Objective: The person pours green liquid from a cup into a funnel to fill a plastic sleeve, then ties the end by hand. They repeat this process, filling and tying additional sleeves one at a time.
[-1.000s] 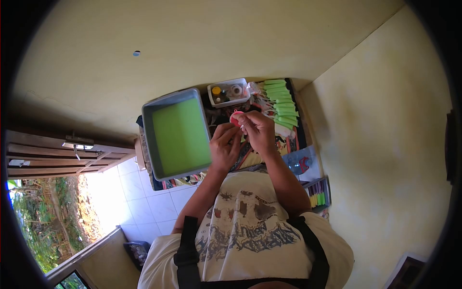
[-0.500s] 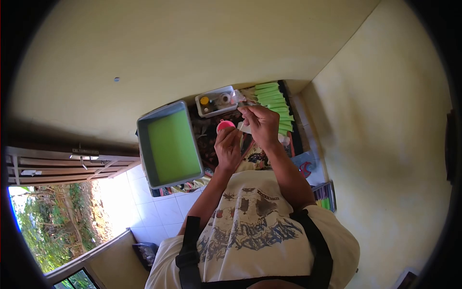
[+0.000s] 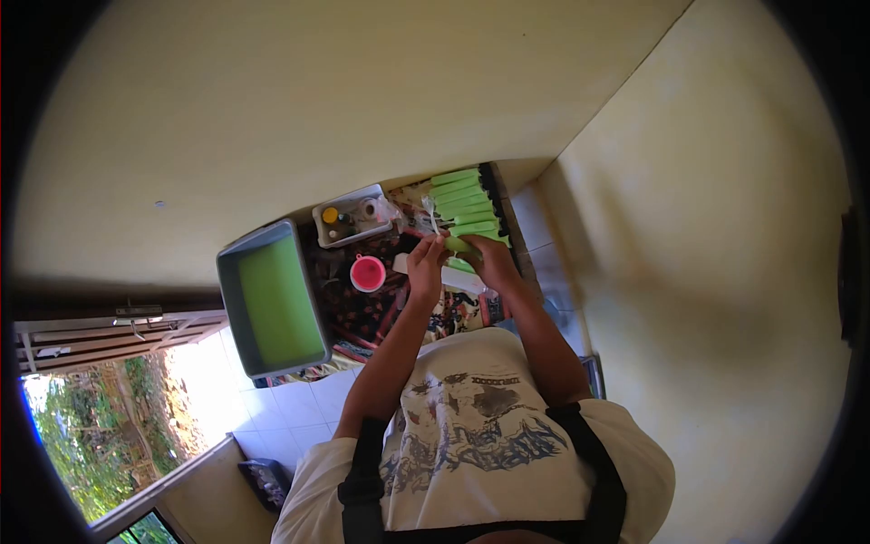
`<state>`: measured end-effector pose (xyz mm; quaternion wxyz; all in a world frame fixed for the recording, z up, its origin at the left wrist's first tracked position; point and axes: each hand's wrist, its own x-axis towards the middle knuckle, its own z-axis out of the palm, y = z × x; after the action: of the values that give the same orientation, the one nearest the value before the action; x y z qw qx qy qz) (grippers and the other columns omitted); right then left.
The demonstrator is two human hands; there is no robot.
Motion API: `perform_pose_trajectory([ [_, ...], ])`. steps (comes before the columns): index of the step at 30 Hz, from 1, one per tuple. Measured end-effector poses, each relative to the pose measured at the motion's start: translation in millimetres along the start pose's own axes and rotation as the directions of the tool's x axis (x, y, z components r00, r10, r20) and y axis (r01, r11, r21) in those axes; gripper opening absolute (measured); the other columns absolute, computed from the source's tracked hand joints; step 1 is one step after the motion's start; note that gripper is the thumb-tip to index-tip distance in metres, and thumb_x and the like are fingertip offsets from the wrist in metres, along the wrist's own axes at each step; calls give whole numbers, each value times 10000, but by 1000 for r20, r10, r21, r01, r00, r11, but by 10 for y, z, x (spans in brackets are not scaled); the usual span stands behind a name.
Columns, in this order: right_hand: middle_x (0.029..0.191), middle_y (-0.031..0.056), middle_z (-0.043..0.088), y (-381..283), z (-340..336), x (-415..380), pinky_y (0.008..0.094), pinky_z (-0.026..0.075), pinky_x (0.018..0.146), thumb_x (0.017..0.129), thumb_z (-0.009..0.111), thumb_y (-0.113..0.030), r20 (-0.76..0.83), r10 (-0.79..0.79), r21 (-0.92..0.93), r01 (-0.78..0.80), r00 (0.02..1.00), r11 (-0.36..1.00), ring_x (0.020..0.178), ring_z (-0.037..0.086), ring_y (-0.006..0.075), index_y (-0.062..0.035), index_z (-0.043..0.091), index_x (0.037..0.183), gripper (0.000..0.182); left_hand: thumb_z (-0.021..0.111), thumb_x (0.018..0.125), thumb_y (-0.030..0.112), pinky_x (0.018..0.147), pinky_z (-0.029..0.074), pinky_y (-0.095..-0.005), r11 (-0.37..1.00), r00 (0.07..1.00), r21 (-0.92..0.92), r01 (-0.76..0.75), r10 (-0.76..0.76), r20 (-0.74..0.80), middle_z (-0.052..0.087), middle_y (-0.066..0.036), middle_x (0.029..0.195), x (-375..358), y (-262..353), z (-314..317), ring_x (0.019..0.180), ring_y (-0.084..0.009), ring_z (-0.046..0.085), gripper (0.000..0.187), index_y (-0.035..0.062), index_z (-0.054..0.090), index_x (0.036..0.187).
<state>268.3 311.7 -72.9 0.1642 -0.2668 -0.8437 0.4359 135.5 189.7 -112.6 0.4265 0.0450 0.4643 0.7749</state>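
My right hand (image 3: 492, 261) is closed around a green-filled plastic tube (image 3: 459, 246). My left hand (image 3: 424, 267) has its fingertips pinched at the tube's left end; the exact grip is partly hidden. Just beyond the hands lies a row of several similar green tubes (image 3: 466, 201), side by side on a dark patterned cloth (image 3: 349, 313). A pink funnel (image 3: 367, 273) rests on the cloth to the left of my left hand. Under the hands is a long white flat object (image 3: 464, 279), partly covered by them.
A large grey tub (image 3: 319, 313) of green liquid stands at the left. Behind the funnel, a small white tray (image 3: 348, 238) holds a yellow-capped bottle (image 3: 330, 216), a roll and clear plastic. A thin white item (image 3: 430, 210) lies near the tubes. Walls border the back and right.
The view has swung rightward. Both hands have moved right, away from the funnel and toward the row. A green tube now shows between them.
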Motion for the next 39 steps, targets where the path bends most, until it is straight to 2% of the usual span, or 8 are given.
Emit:
perform_pose_trajectory([
  [7,1132,130,777,951,70,575,433,589,868,816,858,-120,76,-199,-384,213,977,898,1052,744,348,-117,803,1193,382,612,1070,158,994,566,-405,944,949,175,281,-246,-196,730,-81,1253,407,-479,-161,1150,-206,678,339,19,683,1372],
  [14,1331,15,680,1183,326,579,545,369,1132,824,862,-188,94,-124,-498,154,988,853,1309,611,245,-210,772,1294,479,629,1098,444,859,612,-374,901,971,372,224,-171,-170,768,-51,1162,258,-602,-406,1105,-187,684,456,51,758,1291],
  [19,1393,37,672,1235,359,444,560,311,1169,869,831,-207,23,-135,-556,125,991,821,1362,590,242,-226,689,1424,573,648,1083,412,818,618,-356,796,985,584,161,-88,-151,784,-78,1137,225,-594,-510,974,-168,719,432,47,769,1278],
  [23,1413,71,673,1184,403,282,556,377,1165,906,789,-156,-65,-94,-444,55,993,894,1364,601,276,-168,713,1380,480,675,1069,287,782,610,-347,648,997,762,-18,65,-31,787,-123,1124,14,-361,-435,861,-171,726,326,58,774,1279],
  [28,1271,175,740,410,471,-130,490,523,1055,931,748,-84,-176,-138,-154,111,975,982,1225,680,388,-76,725,1314,384,667,1045,93,809,594,-346,497,914,796,-345,372,164,770,-145,1205,-509,310,-416,922,-225,752,273,61,753,1302],
  [33,1215,199,757,-618,861,-502,449,574,981,923,768,-15,-164,-261,-18,261,952,965,1148,726,395,-52,740,1277,357,676,998,2,861,589,-360,352,787,808,-473,580,209,749,-176,1249,-1063,1039,-904,1036,-291,758,309,43,739,1298],
  [34,1214,197,758,-784,928,-515,448,576,972,928,762,-20,-144,-281,-11,283,949,959,1142,728,389,-56,740,1282,356,666,1002,3,911,583,-375,465,848,796,-388,518,110,748,-182,1251,-1124,1083,-1098,1053,-304,753,291,36,745,1281],
  [39,1230,191,742,-854,1449,-420,441,584,950,943,749,-43,-178,-206,-97,191,962,977,1123,727,379,-62,739,1307,365,648,1005,1,952,575,-394,434,817,801,-413,566,114,755,-187,1224,-1351,1382,-1560,1083,-325,742,271,28,750,1254],
])
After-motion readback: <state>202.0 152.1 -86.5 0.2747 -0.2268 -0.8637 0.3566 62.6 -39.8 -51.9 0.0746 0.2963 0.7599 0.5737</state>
